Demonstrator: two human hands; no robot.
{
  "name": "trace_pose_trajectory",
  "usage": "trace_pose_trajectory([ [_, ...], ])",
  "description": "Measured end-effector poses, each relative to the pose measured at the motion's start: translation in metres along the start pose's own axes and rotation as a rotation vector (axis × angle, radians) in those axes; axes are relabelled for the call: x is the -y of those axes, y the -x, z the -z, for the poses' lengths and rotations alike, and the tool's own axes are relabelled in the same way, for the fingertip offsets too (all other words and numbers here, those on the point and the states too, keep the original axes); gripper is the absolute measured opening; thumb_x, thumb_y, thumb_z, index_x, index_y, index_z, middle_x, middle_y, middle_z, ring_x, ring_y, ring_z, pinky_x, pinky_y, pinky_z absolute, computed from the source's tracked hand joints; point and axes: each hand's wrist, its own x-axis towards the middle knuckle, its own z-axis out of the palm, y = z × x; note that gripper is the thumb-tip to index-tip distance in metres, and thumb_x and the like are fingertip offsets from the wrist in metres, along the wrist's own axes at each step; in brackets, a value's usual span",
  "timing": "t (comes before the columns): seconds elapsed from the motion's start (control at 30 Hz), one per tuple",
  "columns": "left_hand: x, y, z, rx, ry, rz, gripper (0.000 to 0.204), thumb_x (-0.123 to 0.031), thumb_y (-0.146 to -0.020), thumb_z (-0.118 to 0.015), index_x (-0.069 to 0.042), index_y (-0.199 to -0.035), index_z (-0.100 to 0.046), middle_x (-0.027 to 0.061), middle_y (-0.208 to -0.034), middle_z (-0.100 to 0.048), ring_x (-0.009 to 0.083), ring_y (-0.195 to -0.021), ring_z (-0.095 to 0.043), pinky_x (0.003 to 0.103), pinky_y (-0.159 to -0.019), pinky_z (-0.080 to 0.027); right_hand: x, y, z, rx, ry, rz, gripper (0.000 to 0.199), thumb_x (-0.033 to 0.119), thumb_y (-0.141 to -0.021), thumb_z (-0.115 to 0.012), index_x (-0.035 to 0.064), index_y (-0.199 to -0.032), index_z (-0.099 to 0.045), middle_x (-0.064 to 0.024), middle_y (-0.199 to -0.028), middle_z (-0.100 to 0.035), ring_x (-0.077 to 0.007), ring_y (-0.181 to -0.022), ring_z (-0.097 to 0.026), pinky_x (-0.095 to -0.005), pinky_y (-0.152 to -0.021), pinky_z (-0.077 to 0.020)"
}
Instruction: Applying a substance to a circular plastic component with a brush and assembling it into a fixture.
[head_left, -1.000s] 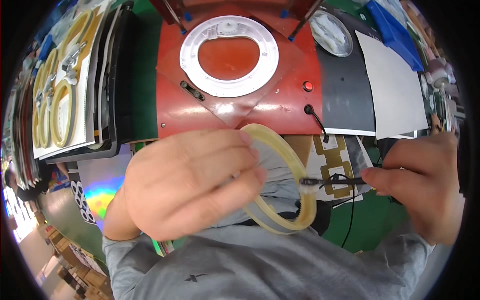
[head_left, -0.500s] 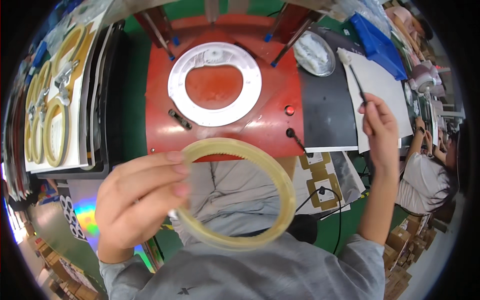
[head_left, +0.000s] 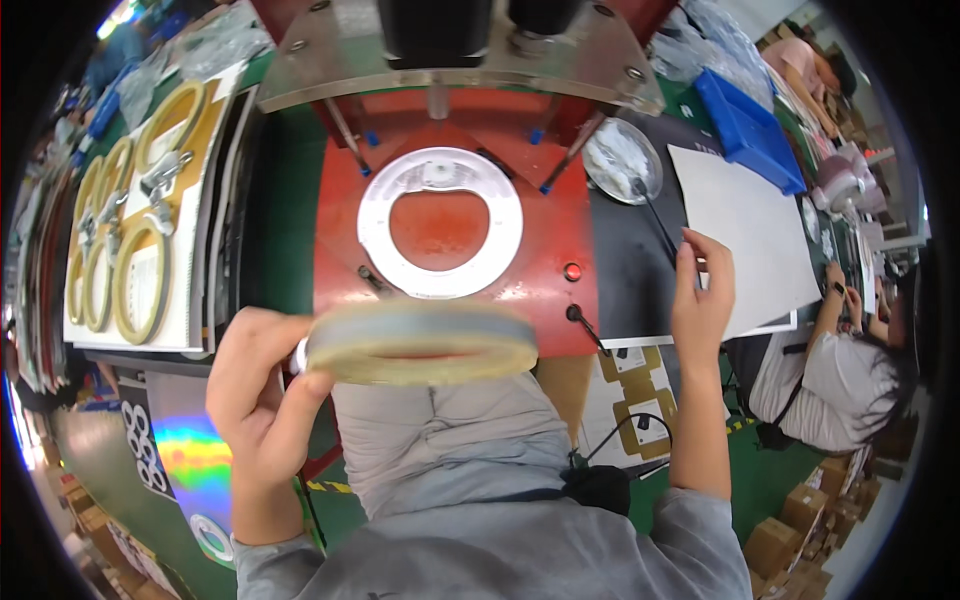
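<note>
My left hand [head_left: 262, 400] grips a yellowish translucent ring [head_left: 425, 330] by its left end, thumb below and fingers above. The ring is tilted nearly edge-on, blurred by motion, and shows a greyish band on its side. Between the fingers of my right hand [head_left: 705, 285] is a thin black-handled brush [head_left: 662, 222]. Its tip reaches into a round clear dish [head_left: 656, 170] of white paste [head_left: 612, 158]. Beyond the held ring, a flat white ring-shaped fixture [head_left: 377, 225] lies on the red machine base [head_left: 340, 270].
A clear plate [head_left: 570, 85] on metal posts overhangs the red base. Several similar yellow rings [head_left: 143, 285] with metal fittings lie on a stack at left. To the right are a white sheet [head_left: 745, 240], a blue tray [head_left: 750, 130], a red button [head_left: 572, 271] and a seated co-worker [head_left: 850, 345].
The ring in my left hand has turned from face-on to nearly edge-on. My right hand has moved left with the brush, whose tip went from above the white sheet into the dish.
</note>
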Motion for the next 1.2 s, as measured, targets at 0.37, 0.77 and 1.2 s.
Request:
trace_pose_trajectory([
  [0.37, 0.010, -0.045, -0.067, -0.236, 0.402, 0.344, 0.018, -0.002, -0.098, -0.071, 0.001, -0.110, -0.059, 0.0030, -0.091, -0.065, 0.0022, -0.074, -0.059, 0.017, -0.060, -0.044, 0.180, -0.011, -0.040, 0.298, -0.347, 0.611, 0.034, 0.012, -0.075, -0.086, 0.0049, -0.105, -0.070, -0.0087, -0.103, -0.062, -0.0310, -0.092, -0.060, -0.0425, -0.078, -0.0462],
  [0.77, 0.029, -0.061, -0.089, -0.370, 0.237, 0.295, 0.019, -0.009, -0.095, -0.073, 0.001, -0.096, -0.056, 0.0074, -0.075, -0.064, 0.0107, -0.063, -0.062, 0.027, -0.055, -0.048, 0.188, -0.050, -0.067, 0.521, -0.177, 0.626, 0.020, 0.015, -0.075, -0.084, 0.0042, -0.082, -0.068, -0.0088, -0.090, -0.062, -0.0311, -0.092, -0.058, -0.0434, -0.084, -0.0491],
  [1.2, 0.051, -0.024, -0.057, -0.243, -0.221, -0.182, 0.014, -0.001, -0.083, -0.077, -0.001, -0.096, -0.070, 0.0116, -0.101, -0.069, 0.0295, -0.091, -0.064, 0.037, -0.078, -0.051, 0.200, -0.077, -0.030, 0.562, -0.147, 0.796, 0.024, 0.006, -0.077, -0.084, 0.0020, -0.098, -0.072, -0.0086, -0.095, -0.066, -0.0238, -0.091, -0.062, -0.0349, -0.078, -0.0509],
])
